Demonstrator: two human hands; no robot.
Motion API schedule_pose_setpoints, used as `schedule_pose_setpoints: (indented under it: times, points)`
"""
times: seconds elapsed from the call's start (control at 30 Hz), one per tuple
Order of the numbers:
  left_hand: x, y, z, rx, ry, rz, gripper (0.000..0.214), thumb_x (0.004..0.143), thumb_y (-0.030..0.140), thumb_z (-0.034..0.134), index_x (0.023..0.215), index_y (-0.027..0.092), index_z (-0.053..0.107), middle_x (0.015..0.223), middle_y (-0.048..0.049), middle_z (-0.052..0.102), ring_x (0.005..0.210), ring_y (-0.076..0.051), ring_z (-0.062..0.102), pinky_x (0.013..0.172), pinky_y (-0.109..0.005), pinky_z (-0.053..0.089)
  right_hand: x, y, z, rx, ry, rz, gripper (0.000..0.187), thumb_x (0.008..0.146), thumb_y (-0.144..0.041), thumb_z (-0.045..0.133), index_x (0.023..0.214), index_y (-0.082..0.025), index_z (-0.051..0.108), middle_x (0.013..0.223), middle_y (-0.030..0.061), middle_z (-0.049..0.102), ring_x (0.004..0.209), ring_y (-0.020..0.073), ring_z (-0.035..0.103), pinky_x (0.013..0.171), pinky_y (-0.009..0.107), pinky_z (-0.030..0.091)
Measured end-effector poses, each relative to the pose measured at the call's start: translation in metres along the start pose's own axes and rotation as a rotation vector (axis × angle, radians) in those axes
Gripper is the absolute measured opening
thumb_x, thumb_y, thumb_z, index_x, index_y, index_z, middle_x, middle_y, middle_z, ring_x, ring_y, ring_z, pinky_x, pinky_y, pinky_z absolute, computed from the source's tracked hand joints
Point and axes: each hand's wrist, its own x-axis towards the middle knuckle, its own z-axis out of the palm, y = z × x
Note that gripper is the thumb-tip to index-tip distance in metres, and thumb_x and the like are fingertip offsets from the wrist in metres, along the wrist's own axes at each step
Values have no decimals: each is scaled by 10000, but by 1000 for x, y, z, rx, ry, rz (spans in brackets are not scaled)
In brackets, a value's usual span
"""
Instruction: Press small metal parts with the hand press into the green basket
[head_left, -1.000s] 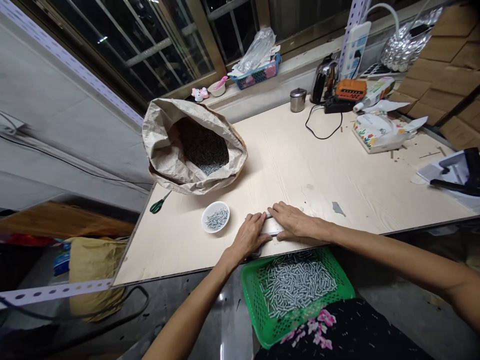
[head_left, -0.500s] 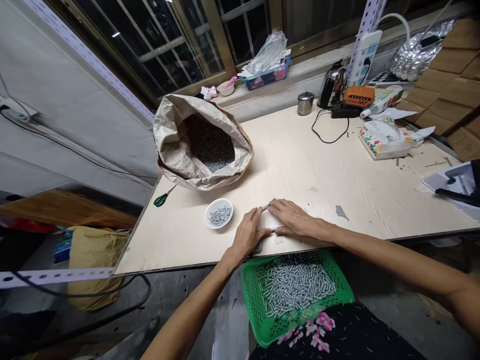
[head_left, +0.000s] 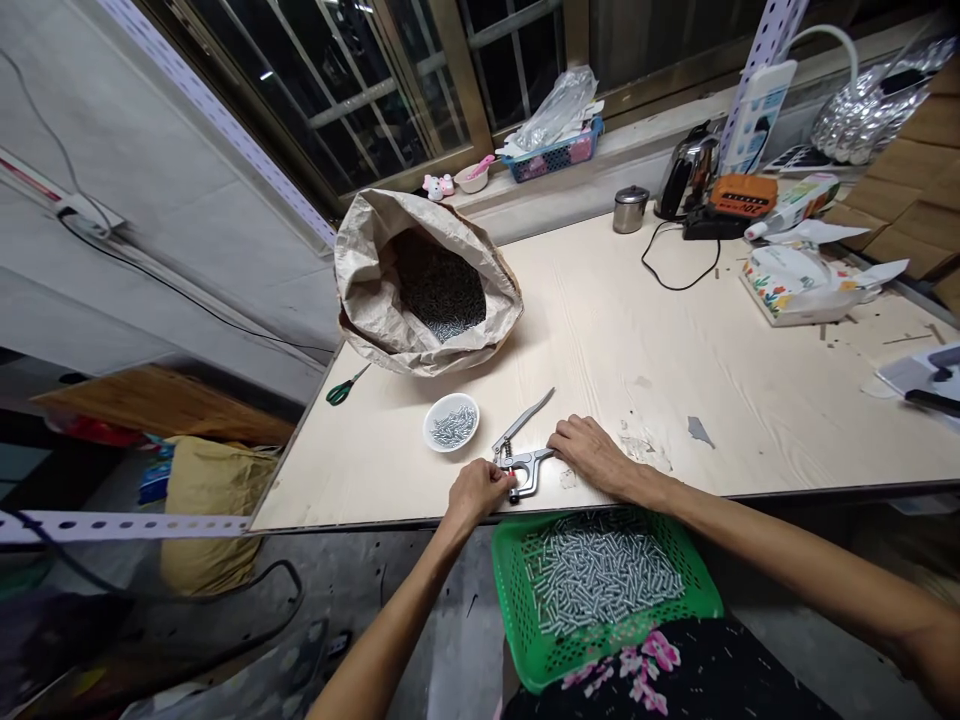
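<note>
A metal plier-like press tool (head_left: 523, 443) lies on the wooden table (head_left: 660, 340) near its front edge, handles spread apart. My left hand (head_left: 478, 491) is curled at the tool's jaw end, fingers pinched on something I cannot make out. My right hand (head_left: 590, 452) rests on the lower handle, fingers closed against it. A small white bowl (head_left: 451, 422) of metal pins sits just left of the tool. Below the table edge, on my lap, a green basket (head_left: 604, 588) holds many silver pins.
An open paper sack (head_left: 422, 287) of dark metal parts stands at the back left, green-handled scissors (head_left: 344, 388) beside it. A kettle (head_left: 687, 174), a metal cup (head_left: 630, 209), a cable and a tissue pack (head_left: 796, 282) are at the far right.
Both hands lay flat over the tool before. Now they have drawn back toward the table edge, uncovering the tool with its handles open. The camera view shifted left.
</note>
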Motion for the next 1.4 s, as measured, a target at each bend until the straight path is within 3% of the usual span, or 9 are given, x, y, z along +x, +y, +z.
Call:
schedule_pose_setpoints:
  times: [0.13,0.37,0.53,0.63,0.77,0.83,1.0,1.17,1.4]
  points:
    - [7,-9,-3,90,13,69,240,747,291,553,570,150,634,549,-11,569,574,-144,515,528,-244,255,2,15,-7,32,15,27,159,939,-184,450,891,-204,601,878,40,594,834,184,456,693,313,260]
    - [7,-8,8,103,199,141,277,877,367,489,801,151,645,824,-66,659,762,-178,589,613,-252,332,2,25,-13,27,-12,71,183,945,-189,432,903,-211,608,890,37,599,845,190,460,694,321,244]
    - [5,3,7,209,169,184,174,877,233,496,830,142,637,877,-85,664,820,-188,604,669,-262,367,1,23,-8,20,6,103,176,947,-213,441,908,-208,613,897,40,604,855,195,461,702,319,252]
    - [-12,11,7,296,179,178,194,878,193,468,834,125,644,894,-107,662,836,-200,610,688,-272,379,-2,23,-7,25,50,94,190,950,-207,426,895,-207,607,889,43,604,852,193,465,707,318,260]
    - [-47,19,9,176,-1,285,157,858,260,536,857,175,668,853,-54,682,762,-177,621,655,-254,398,-4,21,-7,37,95,76,182,943,-211,436,864,-205,600,864,44,598,825,186,471,696,318,277]
    - [-50,18,2,146,4,329,171,847,325,575,926,213,677,880,-39,689,801,-181,625,673,-250,411,-4,21,-6,48,106,68,168,939,-216,445,875,-206,600,869,43,599,822,186,476,695,320,287]
    - [3,-6,-39,312,401,114,272,922,283,433,933,200,693,986,-73,663,946,-193,602,733,-250,425,-4,22,-1,41,121,68,158,933,-217,457,887,-211,608,866,40,600,814,189,480,691,319,293]
    - [52,-19,-59,514,308,82,261,880,242,466,883,159,714,998,-123,663,958,-235,609,708,-267,437,-4,21,-1,71,145,86,191,947,-226,432,888,-210,613,862,41,604,829,191,477,711,318,297]
    - [62,-13,-56,698,210,227,321,810,56,374,899,68,682,1009,-214,655,966,-301,604,732,-325,451,-2,23,-11,53,32,104,211,963,-254,416,938,-198,618,927,51,601,868,194,448,719,315,277]
